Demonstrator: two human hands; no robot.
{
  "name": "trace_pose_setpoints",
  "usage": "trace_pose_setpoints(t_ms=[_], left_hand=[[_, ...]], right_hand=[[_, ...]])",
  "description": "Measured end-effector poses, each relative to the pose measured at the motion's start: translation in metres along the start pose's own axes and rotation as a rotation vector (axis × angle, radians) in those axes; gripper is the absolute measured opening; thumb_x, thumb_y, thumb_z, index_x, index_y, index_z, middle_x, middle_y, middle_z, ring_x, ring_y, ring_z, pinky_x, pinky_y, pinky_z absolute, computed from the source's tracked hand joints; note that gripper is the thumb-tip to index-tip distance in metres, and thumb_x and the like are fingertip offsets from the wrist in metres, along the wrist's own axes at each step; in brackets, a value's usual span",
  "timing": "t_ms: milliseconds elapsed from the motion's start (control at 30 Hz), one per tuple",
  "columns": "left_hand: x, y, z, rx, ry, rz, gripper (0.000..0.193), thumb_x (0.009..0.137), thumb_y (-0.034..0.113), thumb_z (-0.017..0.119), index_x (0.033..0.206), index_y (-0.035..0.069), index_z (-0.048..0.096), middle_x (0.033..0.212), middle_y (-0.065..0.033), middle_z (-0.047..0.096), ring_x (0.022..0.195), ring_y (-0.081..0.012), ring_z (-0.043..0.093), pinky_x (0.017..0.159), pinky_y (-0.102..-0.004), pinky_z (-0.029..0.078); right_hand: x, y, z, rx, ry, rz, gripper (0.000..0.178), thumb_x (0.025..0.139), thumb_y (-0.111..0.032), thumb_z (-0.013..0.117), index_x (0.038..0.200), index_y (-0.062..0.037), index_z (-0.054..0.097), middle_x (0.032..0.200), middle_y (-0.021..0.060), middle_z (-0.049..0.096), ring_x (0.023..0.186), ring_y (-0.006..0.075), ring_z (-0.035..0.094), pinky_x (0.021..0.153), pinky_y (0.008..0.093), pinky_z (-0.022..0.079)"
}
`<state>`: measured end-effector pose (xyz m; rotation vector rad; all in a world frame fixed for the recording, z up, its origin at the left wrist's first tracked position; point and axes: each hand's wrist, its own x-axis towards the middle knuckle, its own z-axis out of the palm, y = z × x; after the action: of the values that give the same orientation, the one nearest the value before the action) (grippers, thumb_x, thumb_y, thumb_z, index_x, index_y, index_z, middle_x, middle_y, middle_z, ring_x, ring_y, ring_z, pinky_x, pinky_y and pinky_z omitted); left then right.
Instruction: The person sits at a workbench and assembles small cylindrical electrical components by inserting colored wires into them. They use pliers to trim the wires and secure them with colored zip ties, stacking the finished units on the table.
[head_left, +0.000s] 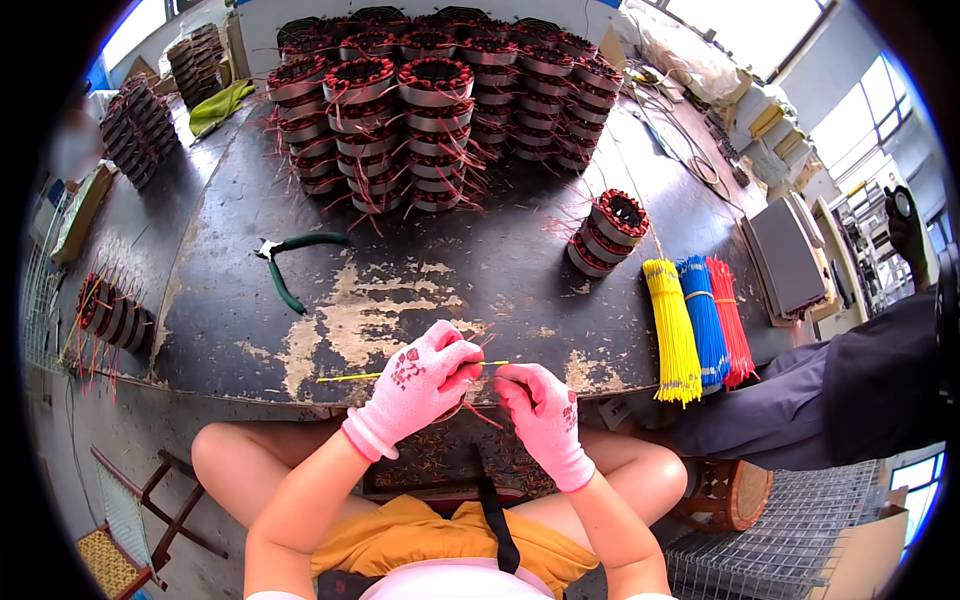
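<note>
Both my hands wear pink gloves and meet at the table's near edge. A thin yellow wire point(345, 379) runs crosswise through the closed fingers of my left hand point(420, 380), its long end sticking out to the left. The wire's short right end shows beside the fingertips of my right hand point(542, 402), which are pinched together; what they hold is too small to make out. Fine reddish wires point(486, 416) stick out around my left hand, and whatever they come from is hidden behind it.
Green-handled cutters point(290, 243) lie spread on the dark worn table point(230, 310). Tall stacks of wound stator cores point(435, 130) fill the back; a shorter stack point(608, 232) stands right. Yellow point(672, 330), blue point(705, 320) and red point(733, 320) wire bundles lie near a person's leg point(760, 400).
</note>
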<state>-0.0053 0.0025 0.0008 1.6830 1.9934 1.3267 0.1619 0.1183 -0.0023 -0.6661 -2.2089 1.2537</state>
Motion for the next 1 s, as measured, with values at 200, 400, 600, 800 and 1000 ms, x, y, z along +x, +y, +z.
trace_pose_setpoints(t_ms=[200, 400, 600, 800, 1000], left_hand=[[0.002, 0.015, -0.011, 0.113, -0.110, -0.015, 0.018, 0.086, 0.011, 0.072, 0.103, 0.008, 0.068, 0.101, -0.0101, 0.058, 0.087, -0.0308, 0.064, 0.073, -0.0398, 0.053], [-0.001, 0.025, -0.003, 0.222, -0.077, -0.042, 0.017, 0.086, 0.013, 0.072, 0.101, 0.009, 0.068, 0.103, -0.0095, 0.060, 0.090, -0.0312, 0.065, 0.074, -0.0402, 0.054], [-0.002, 0.015, 0.006, 0.095, -0.059, -0.003, 0.019, 0.084, 0.007, 0.073, 0.103, 0.006, 0.067, 0.111, -0.0110, 0.063, 0.095, -0.0333, 0.066, 0.080, -0.0403, 0.054], [-0.006, 0.004, 0.014, 0.138, -0.016, 0.105, 0.016, 0.086, 0.016, 0.074, 0.098, 0.008, 0.066, 0.103, -0.0071, 0.065, 0.090, -0.0297, 0.067, 0.075, -0.0396, 0.055], [-0.008, 0.007, 0.012, 0.152, -0.014, 0.036, 0.016, 0.081, 0.009, 0.074, 0.096, 0.007, 0.068, 0.100, -0.0077, 0.067, 0.089, -0.0304, 0.067, 0.077, -0.0398, 0.054]], right_hand=[[0.010, -0.006, -0.011, -0.175, 0.016, -0.263, 0.015, 0.089, -0.003, 0.068, 0.103, -0.0062, 0.069, 0.101, 0.0103, 0.069, 0.082, 0.0259, 0.069, 0.070, 0.0353, 0.056], [0.018, -0.021, -0.020, 0.040, -0.227, 0.154, 0.013, 0.094, -0.007, 0.065, 0.106, -0.0040, 0.068, 0.092, 0.0120, 0.070, 0.075, 0.0206, 0.069, 0.069, 0.0323, 0.055], [0.030, -0.012, -0.026, 0.033, -0.266, 0.020, 0.014, 0.095, -0.011, 0.068, 0.106, -0.0033, 0.067, 0.083, 0.0110, 0.069, 0.068, 0.0166, 0.065, 0.064, 0.0312, 0.052], [0.044, 0.005, -0.025, 0.484, -0.450, 0.487, 0.020, 0.098, -0.018, 0.065, 0.107, -0.0002, 0.066, 0.082, 0.0048, 0.069, 0.069, 0.0082, 0.062, 0.061, 0.0265, 0.050], [0.031, -0.009, -0.029, 0.029, -0.291, 0.261, 0.032, 0.093, -0.022, 0.073, 0.117, -0.0019, 0.065, 0.097, 0.0047, 0.070, 0.072, 0.0087, 0.063, 0.064, 0.0251, 0.053]])
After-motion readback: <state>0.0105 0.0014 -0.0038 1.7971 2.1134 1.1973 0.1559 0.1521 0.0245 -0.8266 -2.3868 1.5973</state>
